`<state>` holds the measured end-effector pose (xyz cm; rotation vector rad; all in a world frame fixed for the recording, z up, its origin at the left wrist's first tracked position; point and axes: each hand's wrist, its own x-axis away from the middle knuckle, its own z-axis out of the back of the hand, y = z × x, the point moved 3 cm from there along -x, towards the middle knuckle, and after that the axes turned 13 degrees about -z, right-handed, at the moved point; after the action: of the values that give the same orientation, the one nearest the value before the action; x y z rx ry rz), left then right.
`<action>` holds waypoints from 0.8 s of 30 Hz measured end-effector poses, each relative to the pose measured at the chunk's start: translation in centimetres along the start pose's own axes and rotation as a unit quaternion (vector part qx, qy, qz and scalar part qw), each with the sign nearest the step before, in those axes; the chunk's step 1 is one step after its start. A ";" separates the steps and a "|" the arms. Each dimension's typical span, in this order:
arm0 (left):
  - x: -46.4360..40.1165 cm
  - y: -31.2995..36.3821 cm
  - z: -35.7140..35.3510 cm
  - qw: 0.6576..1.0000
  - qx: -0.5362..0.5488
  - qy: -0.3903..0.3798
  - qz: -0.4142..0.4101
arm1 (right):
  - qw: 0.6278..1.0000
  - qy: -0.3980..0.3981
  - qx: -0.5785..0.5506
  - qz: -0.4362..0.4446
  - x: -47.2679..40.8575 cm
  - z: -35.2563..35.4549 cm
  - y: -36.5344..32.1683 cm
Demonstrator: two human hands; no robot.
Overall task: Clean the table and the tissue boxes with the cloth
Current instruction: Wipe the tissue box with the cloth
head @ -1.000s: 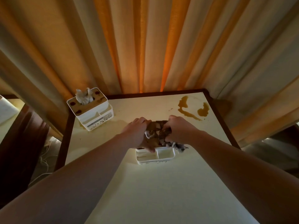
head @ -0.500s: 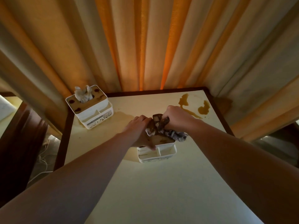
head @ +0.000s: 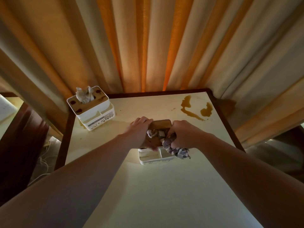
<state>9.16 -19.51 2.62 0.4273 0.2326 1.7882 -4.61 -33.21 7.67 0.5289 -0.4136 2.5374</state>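
The far tissue box [head: 92, 109] stands on the table's [head: 164, 195] far-left corner. At centre, the left hand [head: 139, 132] grips the near tissue box [head: 156, 155]; the right hand [head: 184, 135] clutches the crumpled cloth [head: 174, 147] on its wooden lid. Brown spill [head: 194, 111] lies far-right.

Counts recorded: one table [head: 148, 195]. Two tissue boxes on it, one at the far left corner [head: 92, 111], one near the middle [head: 156, 156] under the hands. One cloth [head: 172, 145]. Two hands, left [head: 139, 132] and right [head: 185, 135]. Two brown spill patches [head: 189, 109] at the far right corner. One curtain [head: 148, 46] behind.
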 end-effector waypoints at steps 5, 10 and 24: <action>0.1 -0.2 -0.2 1.000 0.012 0.020 -0.004 | 1.000 0.017 -0.010 -0.019 -2.2 1.4 -0.4; 0.0 -0.3 -0.4 1.000 0.015 0.025 -0.001 | 0.993 0.111 -0.021 -0.027 -4.5 2.7 -1.0; 0.0 0.0 -0.1 1.000 0.004 0.002 0.003 | 1.000 0.011 0.002 -0.016 -0.3 -0.2 -0.4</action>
<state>9.18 -19.54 2.52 0.4306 0.2426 1.7954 -4.21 -32.93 7.46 0.5045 -0.3904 2.5120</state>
